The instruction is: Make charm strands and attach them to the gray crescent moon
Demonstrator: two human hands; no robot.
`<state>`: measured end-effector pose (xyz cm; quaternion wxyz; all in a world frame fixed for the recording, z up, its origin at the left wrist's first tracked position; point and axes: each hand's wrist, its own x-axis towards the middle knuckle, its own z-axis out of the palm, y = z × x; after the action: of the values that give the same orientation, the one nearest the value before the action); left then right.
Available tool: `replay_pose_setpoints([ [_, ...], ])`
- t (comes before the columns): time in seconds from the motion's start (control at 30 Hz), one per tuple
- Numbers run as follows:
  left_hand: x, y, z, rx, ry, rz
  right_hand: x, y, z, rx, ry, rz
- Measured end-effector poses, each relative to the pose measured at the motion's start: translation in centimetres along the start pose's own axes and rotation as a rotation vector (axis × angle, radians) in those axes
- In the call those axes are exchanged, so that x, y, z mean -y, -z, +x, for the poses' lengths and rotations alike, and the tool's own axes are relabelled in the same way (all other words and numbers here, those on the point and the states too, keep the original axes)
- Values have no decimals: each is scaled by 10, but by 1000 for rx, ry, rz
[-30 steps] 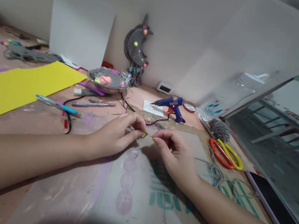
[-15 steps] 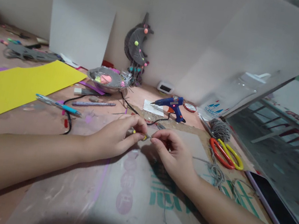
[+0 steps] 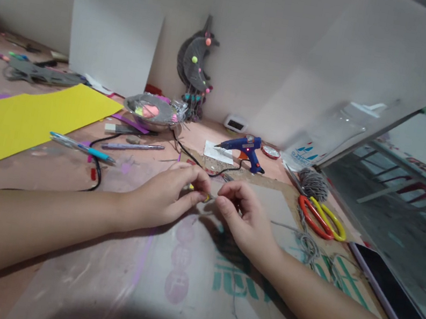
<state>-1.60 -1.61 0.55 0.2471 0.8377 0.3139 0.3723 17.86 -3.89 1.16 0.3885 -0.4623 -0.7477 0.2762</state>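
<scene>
My left hand and my right hand meet at the middle of the table, fingertips almost touching. The left hand pinches a small yellow bead-like piece between thumb and fingers. The right hand's thumb and forefinger are pinched right beside it on something thin that I cannot make out. Both hands rest over a flattened cardboard sheet with green print.
A blue glue gun stands behind the hands with a black cable. Red and yellow scissors and grey yarn lie to the right. Left are a yellow sheet, pens and a foil bowl. A grey moon ornament leans on the wall.
The two hands have drawn closer together, the right pinch moving left toward the yellow piece. The view has shifted very slightly.
</scene>
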Motion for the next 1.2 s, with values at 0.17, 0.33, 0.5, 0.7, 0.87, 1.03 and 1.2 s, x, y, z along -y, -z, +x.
replay_pose_setpoints([
  [0.17,1,0,-1,-5,-1,-5,0,-1,1,6,6,-26],
  [0.33,0,-1,-2,-2,0,-21,-2,-1,2,11,8,-45],
  [0.5,0,0,-1,-4,-3,-32,-3,-1,2,32,5,-27],
  [0.7,2,-1,0,-37,0,-92,-1,5,0,51,68,-15],
  [0.87,4,-1,1,-32,39,-172,-2,6,-1,-117,169,-84],
  [1.03,6,-1,2,-25,73,-238,0,5,-1,-154,327,-180],
  [1.2,8,-2,2,-21,70,-251,-2,5,0,-122,316,-209],
])
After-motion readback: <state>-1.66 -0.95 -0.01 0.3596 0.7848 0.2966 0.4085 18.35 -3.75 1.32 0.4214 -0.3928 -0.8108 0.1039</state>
